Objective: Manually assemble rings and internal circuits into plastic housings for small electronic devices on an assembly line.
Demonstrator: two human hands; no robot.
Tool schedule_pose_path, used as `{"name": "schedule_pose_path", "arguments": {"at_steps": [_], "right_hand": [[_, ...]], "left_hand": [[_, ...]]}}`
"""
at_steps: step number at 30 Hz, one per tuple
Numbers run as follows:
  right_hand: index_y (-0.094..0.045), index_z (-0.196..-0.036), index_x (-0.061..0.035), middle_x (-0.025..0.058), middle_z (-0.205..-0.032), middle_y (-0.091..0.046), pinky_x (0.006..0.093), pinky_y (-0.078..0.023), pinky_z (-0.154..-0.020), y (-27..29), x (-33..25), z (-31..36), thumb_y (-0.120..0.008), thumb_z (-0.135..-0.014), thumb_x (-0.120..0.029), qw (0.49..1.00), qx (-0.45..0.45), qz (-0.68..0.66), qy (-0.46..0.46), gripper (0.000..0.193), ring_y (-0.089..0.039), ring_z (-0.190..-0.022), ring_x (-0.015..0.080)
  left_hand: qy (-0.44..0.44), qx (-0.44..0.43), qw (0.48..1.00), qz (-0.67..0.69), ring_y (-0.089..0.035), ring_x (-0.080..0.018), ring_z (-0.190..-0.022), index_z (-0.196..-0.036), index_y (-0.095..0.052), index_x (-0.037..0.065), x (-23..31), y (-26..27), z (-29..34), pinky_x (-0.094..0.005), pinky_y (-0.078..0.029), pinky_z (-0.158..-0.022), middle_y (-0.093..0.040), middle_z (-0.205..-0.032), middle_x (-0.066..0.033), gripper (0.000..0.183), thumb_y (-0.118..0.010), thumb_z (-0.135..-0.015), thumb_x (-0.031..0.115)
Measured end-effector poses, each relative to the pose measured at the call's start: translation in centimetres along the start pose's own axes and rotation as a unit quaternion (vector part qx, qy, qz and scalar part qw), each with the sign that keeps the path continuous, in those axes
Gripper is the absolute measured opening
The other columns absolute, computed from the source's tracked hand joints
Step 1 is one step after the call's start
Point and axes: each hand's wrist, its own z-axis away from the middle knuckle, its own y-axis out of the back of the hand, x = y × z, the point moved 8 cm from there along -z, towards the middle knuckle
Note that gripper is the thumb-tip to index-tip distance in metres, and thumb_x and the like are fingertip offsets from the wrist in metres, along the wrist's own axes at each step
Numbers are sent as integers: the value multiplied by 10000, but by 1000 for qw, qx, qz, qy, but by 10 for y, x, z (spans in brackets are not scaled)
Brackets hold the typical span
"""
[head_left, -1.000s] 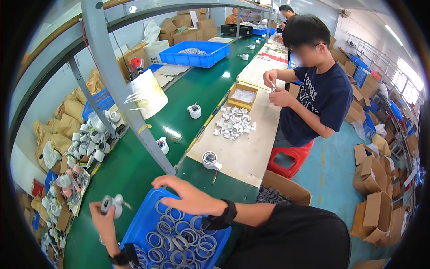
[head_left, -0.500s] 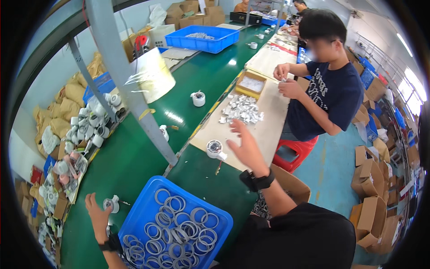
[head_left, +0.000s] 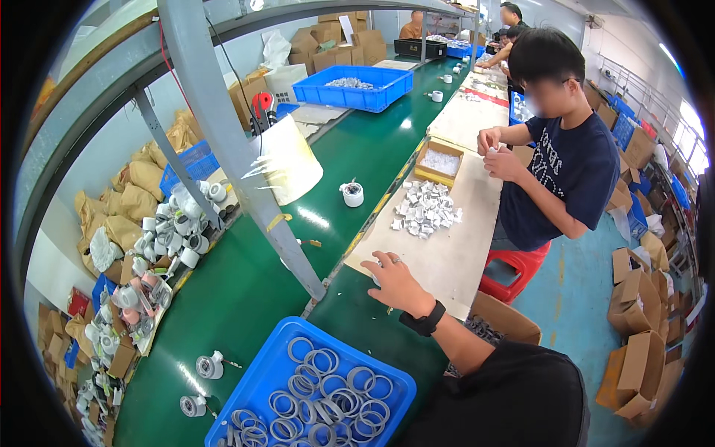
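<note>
My right hand (head_left: pixel 402 284), with a black band at the wrist, reaches over the near end of the beige work surface. Its fingers curl around a white round plastic housing (head_left: pixel 377 276), which they mostly cover. My left hand is out of view. Below my right hand is a blue tray (head_left: pixel 400 384) heaped with grey rings (head_left: pixel 328 411). Left of the tray, two white round housings (head_left: pixel 209 366) with short side stubs and thin wires lie on the green belt.
Another housing (head_left: pixel 352 194) stands farther up the belt. A grey post (head_left: pixel 246 156) rises beside it. Small white pieces (head_left: pixel 426 210) lie heaped near a yellow box (head_left: pixel 438 164). At right a co-worker (head_left: pixel 562 141) handles a small piece. A cardboard box (head_left: pixel 506 316) stands by my right arm.
My left hand has gone out of view from beside a housing on the belt. My right hand has come down over the housing on the work surface. The whole view has shifted.
</note>
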Motion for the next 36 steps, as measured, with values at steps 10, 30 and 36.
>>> {"name": "schedule_pose_path", "arguments": {"at_steps": [10,30,36], "right_hand": [[-523,-1178,-91,140,-1223,-500,427,-419,-952,-15,-37,0,-692,-734,-152,989,-117,-35,79,479,-470,-1144,353],[-484,-1280,-266,173,-1369,-340,446,-505,-821,-14,21,8,-730,-668,-153,982,-184,36,-2,670,-534,-1072,418],[-535,-1206,-248,149,-1131,-500,434,-516,-767,-5,41,2,-674,-729,-175,992,-111,8,-53,502,-607,-910,368]], "left_hand": [[87,-139,985,50,-400,-445,-1216,-1269,-475,73,-7,-31,24,-531,-356,-984,-393,-1343,-252,546,-636,-848,382],[82,-215,970,81,-340,-424,-1282,-1372,-394,71,-29,-64,37,-517,-347,-1006,-328,-1419,-233,656,-632,-849,388],[93,-230,963,110,-308,-433,-1306,-1374,-392,52,-24,-60,39,-511,-340,-1016,-298,-1434,-255,676,-641,-844,390]]}}
